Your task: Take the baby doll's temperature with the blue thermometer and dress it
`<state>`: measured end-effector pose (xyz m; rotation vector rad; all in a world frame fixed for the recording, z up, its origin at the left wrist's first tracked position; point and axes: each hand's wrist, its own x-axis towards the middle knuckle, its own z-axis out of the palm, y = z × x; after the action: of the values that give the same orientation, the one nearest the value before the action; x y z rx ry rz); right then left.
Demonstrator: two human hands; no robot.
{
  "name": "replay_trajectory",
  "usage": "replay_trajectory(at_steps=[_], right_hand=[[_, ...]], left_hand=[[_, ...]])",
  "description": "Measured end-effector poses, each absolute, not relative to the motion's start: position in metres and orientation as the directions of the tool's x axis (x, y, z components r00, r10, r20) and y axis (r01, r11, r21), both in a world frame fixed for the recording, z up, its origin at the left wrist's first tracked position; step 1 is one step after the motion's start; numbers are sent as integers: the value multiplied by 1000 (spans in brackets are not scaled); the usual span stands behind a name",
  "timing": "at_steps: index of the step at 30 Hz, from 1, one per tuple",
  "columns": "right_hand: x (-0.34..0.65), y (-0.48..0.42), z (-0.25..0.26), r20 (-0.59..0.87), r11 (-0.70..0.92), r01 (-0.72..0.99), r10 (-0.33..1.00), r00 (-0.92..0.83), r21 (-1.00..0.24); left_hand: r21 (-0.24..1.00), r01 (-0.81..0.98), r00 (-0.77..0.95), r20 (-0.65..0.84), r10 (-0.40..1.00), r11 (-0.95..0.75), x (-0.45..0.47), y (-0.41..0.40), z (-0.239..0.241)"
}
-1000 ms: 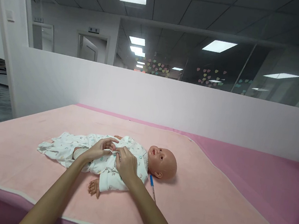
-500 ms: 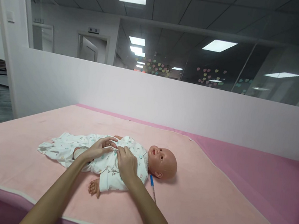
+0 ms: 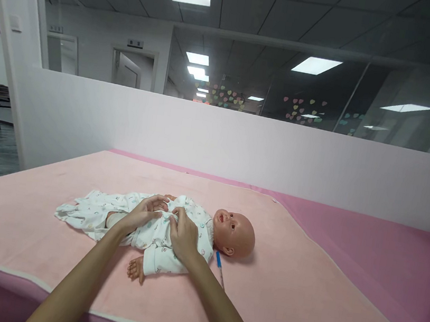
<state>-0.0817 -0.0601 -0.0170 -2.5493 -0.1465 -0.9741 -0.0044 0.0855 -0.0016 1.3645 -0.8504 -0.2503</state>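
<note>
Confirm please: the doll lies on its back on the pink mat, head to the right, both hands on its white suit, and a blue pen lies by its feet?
Not quite. In the head view the blue pen lies beside the doll near its head, not its feet. The rest holds.

Doll (image 3: pixel 173 230) lies lengthwise mid-mat, head to right, legs to left. Left hand (image 3: pixel 142 215) and right hand (image 3: pixel 184 235) rest on doll's chest, forearms crossing near edge of mat (image 3: pixel 302 280). Pen (image 3: pixel 219 269) lies just beside doll's neck, right of right forearm. Wide bare mat right of doll's head, also left of legs. Strip of mat open behind doll. White wall (image 3: pixel 241 143) blocks far side.
</note>
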Motion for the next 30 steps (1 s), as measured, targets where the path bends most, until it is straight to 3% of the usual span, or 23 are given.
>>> replay_trajectory(at_steps=[13,22,26,30], right_hand=[[-84,-58,-15,711,-916,306,34,702,-258],[-83,-58,-22,735,-932,285,32,677,-222],[-81,-58,-23,754,-934,267,-6,656,-240],[-88,-57,-10,788,-930,280,-19,615,-240]], left_hand=[[939,-256,709,344,-616,229,-7,85,3],[916,-384,727,377,-574,116,-10,78,2],[859,-511,756,429,-494,-37,-10,75,-1],[725,-570,821,479,-311,-386,-7,81,-3]])
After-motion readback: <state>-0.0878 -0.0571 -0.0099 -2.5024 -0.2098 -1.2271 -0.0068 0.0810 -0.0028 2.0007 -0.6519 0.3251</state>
